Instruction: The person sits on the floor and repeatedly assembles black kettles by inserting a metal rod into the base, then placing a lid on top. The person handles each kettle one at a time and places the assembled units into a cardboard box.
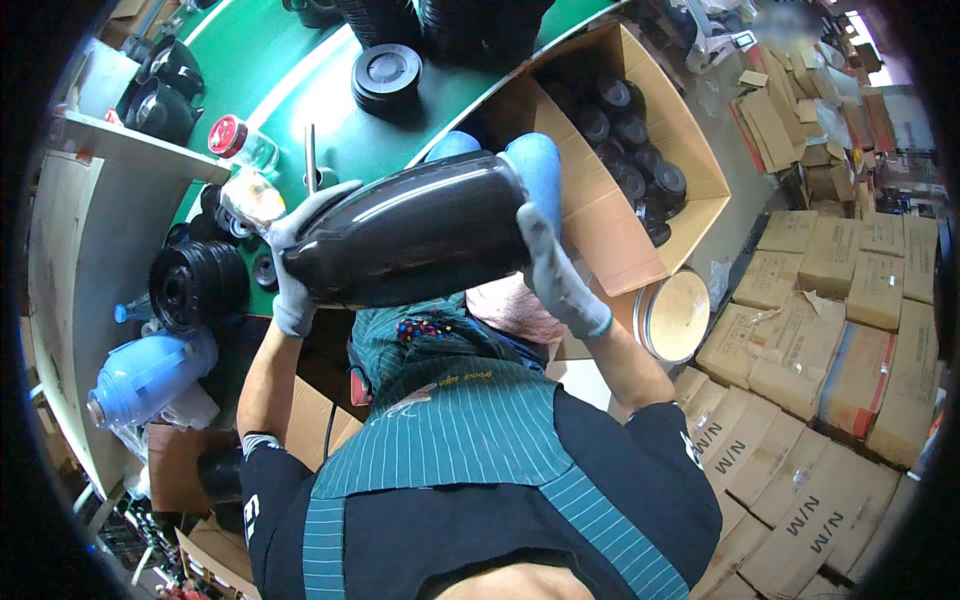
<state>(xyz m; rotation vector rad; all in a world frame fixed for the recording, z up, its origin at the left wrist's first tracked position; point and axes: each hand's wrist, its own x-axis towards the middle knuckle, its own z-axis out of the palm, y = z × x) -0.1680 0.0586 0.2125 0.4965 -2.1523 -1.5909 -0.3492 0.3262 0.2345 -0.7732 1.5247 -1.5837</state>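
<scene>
One glossy black cylinder [410,230] is held crosswise above the lap, between two gray-gloved hands. Its left end is clasped by the left hand [297,240], with the fingers and thumb spread around it; its right end is met by the right hand [560,278], the fingers laid against the rim, so that the cylinder is clamped between both. A striped apron [440,435] is worn beneath it. Beyond, on one green table [455,95], one jar [245,145] with a red lid and one short stack of black lids [388,72] are seen. One blue jug [155,375] is seen at the left. At the right, black round parts [630,130], too overlapped to be counted, are held in one open carton [615,230].
</scene>
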